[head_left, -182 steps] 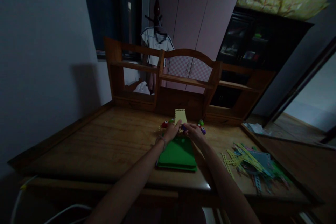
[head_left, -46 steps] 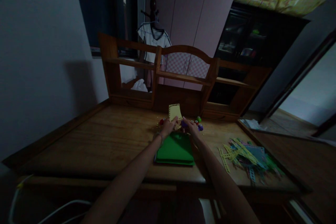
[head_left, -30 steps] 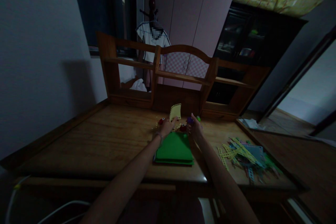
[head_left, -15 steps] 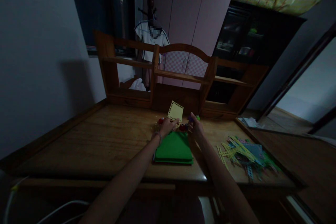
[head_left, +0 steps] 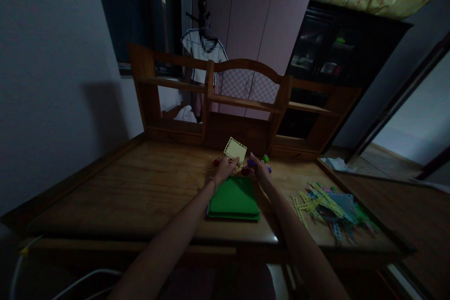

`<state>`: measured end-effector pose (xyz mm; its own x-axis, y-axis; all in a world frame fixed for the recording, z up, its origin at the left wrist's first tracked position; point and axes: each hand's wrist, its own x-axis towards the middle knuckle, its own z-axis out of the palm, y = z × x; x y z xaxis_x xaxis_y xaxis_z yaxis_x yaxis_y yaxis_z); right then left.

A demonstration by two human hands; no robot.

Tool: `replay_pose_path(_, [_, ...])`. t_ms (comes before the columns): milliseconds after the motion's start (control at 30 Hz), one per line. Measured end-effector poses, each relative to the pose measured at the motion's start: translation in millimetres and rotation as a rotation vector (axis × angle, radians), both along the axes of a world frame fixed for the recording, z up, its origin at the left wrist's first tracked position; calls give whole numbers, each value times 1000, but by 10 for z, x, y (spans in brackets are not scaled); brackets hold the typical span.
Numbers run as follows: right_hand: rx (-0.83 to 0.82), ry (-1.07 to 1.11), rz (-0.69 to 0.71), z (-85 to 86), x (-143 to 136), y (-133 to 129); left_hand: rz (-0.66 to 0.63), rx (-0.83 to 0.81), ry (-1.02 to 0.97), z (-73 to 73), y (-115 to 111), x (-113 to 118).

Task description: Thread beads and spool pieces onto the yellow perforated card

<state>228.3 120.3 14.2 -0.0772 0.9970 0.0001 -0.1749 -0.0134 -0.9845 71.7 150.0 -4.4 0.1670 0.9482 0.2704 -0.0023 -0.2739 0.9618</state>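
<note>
A pale yellow card (head_left: pixel 235 148) with dark marks along its edges stands tilted above the desk, its lower edge pinched by my left hand (head_left: pixel 225 169). My right hand (head_left: pixel 260 168) has its fingers closed on a small purple piece (head_left: pixel 251 162). Around the hands lie small round pieces: a red one (head_left: pixel 216 162) at the left, another red one (head_left: pixel 245 170) between the hands, a green one (head_left: pixel 265 158) and a purple one (head_left: pixel 269 168) at the right. Nearer me is a green folded sheet or stack (head_left: pixel 234 199), just below both hands.
On the right of the wooden desk (head_left: pixel 140 183) lies a pile of yellow, blue and green perforated strips (head_left: pixel 326 206). A wooden shelf unit (head_left: pixel 242 101) stands along the back edge. Pale crumbs or small bits lie near the left hand.
The purple piece in my right hand has come more into view, closer to the card. The card leans slightly differently. A purple piece beside the right hand now shows.
</note>
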Motion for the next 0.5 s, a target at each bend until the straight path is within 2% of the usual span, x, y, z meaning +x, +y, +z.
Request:
replay_pose_path(167, [-40,44,122,2,-81,-35,-30,-7,11,-22,25,16])
replay_pose_path(367, [-27,76,147,-29,-80,-36,-11,34,35,-68,68,36])
replay_pose_path(500, [-22,50,156,-25,-94,-42,-51,42,55,-96,83,36])
